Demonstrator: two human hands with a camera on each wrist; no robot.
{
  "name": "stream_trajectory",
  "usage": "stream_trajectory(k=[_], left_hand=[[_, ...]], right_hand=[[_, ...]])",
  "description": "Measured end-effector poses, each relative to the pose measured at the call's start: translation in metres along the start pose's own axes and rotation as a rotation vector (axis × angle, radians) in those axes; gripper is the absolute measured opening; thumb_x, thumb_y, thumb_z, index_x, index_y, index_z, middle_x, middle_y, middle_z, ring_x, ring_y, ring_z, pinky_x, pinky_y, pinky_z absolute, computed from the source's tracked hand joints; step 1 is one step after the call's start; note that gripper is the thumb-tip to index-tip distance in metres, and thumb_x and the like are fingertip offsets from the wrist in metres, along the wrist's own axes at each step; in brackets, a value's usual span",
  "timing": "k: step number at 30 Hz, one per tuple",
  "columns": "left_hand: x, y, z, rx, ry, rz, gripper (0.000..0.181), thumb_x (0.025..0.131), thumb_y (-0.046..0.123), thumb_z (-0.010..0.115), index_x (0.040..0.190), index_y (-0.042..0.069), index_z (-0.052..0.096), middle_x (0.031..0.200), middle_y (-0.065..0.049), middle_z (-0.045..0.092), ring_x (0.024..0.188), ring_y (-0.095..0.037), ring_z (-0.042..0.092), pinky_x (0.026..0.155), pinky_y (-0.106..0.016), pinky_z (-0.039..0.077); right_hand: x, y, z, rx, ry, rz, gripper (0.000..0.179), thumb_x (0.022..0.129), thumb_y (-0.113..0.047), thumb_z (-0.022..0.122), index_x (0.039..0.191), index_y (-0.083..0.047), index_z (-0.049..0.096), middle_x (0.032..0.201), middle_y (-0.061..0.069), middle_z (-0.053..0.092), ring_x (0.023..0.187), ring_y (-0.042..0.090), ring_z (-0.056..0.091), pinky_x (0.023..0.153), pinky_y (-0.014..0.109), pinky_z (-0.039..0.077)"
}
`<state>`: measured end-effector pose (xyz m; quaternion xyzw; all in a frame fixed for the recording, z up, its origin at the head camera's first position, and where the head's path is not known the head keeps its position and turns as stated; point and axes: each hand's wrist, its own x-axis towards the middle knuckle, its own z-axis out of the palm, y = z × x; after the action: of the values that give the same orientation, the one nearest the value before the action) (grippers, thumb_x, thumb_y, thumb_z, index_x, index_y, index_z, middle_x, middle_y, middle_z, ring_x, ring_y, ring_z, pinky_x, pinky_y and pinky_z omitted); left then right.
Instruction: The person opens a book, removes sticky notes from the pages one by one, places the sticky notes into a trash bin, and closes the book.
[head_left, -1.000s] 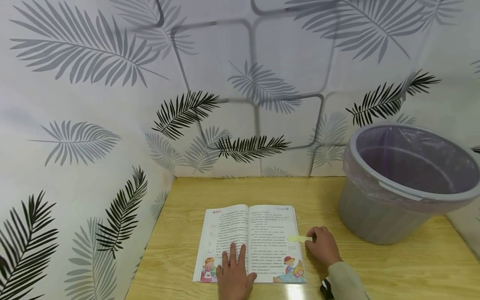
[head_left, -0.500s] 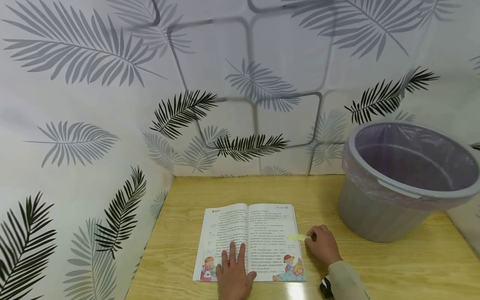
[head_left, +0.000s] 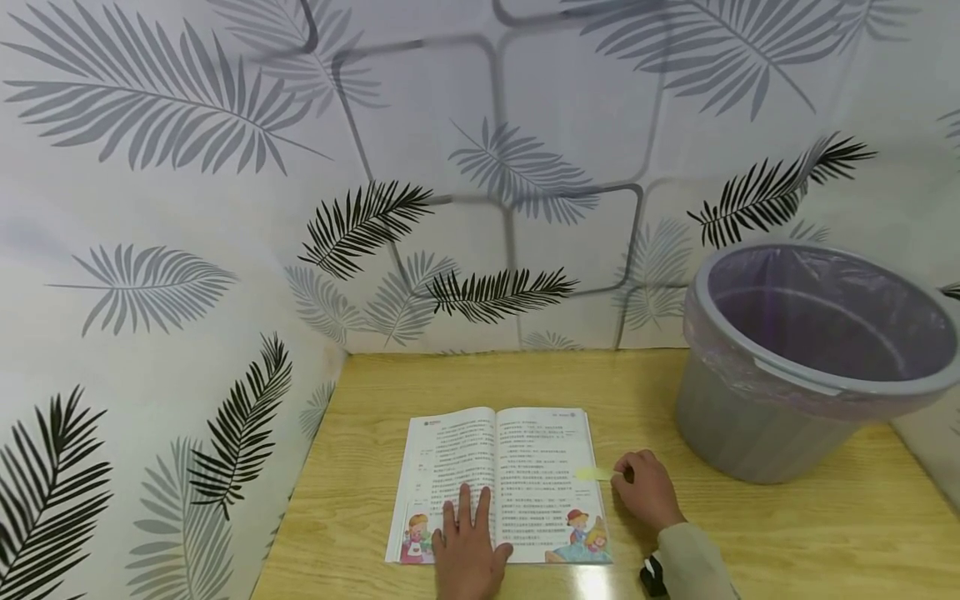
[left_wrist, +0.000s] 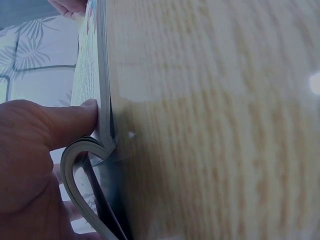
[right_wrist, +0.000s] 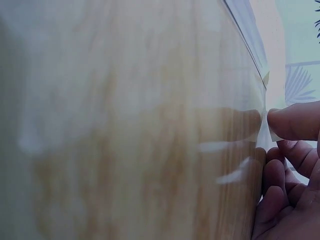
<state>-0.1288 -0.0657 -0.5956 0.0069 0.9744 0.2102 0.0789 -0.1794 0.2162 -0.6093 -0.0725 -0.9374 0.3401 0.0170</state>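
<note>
An open book lies on the table, with printed text and coloured cartoon children at its lower corners. My left hand rests on its left page near the spine, fingers spread and straight. In the left wrist view the thumb touches the page beside the curved spine. A pale yellow paper strip reaches over the book's right edge. My right hand is just right of the book and pinches the strip's outer end. The right wrist view shows the thumb and forefinger at the strip's pale end, the other fingers curled.
A large grey bin with a clear liner stands on the wooden table at the right. A wall covering with a leaf pattern rises behind the table and at its left.
My right fingertips have shifted slightly on the yellow strip, and less of its outer end shows. The left hand and the book stay put. The head view has tilted a little.
</note>
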Motion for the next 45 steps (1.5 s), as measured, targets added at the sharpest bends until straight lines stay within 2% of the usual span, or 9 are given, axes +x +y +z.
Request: stream_trajectory(k=[18,25,32,41,45], left_hand=[[-0.0003,0.0009,-0.0033,0.021,0.014,0.015,0.083,0.086,0.044,0.072,0.154,0.019,0.034,0.164,-0.014,0.024,0.147,-0.049,0.026,0.109,-0.074,0.027],[0.0018,0.0004,-0.0021,0.008,0.013,0.028,0.083,0.084,0.044,0.074,0.154,0.019,0.034,0.164,-0.014,0.025,0.147,-0.049,0.026,0.108,-0.075,0.027],[-0.0005,-0.0011,0.0031,0.013,0.002,-0.014,0.083,0.084,0.044,0.074,0.153,0.02,0.035,0.164,-0.014,0.025,0.147,-0.049,0.026,0.109,-0.074,0.025],[-0.0008,0.0001,-0.001,0.007,-0.008,-0.019,0.083,0.085,0.043,0.074,0.154,0.02,0.033,0.164,-0.013,0.024,0.148,-0.048,0.025,0.11,-0.074,0.025],[-0.0011,-0.0006,-0.0006,-0.004,-0.01,-0.013,0.083,0.085,0.042,0.074,0.154,0.019,0.034,0.164,-0.014,0.024,0.147,-0.049,0.025,0.109,-0.075,0.025]], right_hand=[[0.0019,0.001,0.0008,-0.017,-0.006,0.024,0.008,0.087,-0.012,0.064,0.089,-0.004,0.064,0.103,0.015,0.057,0.092,0.027,0.054,0.087,0.045,0.046],[-0.0022,0.0021,-0.002,0.008,0.009,0.019,0.006,0.088,-0.011,0.063,0.088,-0.005,0.063,0.103,0.015,0.058,0.091,0.026,0.054,0.083,0.042,0.045],[-0.0036,0.0014,-0.001,0.021,0.012,0.013,0.006,0.088,-0.011,0.062,0.089,-0.005,0.063,0.101,0.014,0.058,0.09,0.025,0.053,0.082,0.04,0.045],[-0.0023,0.002,0.0015,0.034,0.02,0.026,0.007,0.089,-0.012,0.063,0.089,-0.005,0.062,0.102,0.013,0.058,0.092,0.025,0.053,0.084,0.041,0.044],[-0.004,0.0028,0.0007,0.067,0.029,0.014,0.007,0.089,-0.012,0.063,0.09,-0.005,0.062,0.1,0.012,0.059,0.088,0.022,0.052,0.079,0.037,0.044]])
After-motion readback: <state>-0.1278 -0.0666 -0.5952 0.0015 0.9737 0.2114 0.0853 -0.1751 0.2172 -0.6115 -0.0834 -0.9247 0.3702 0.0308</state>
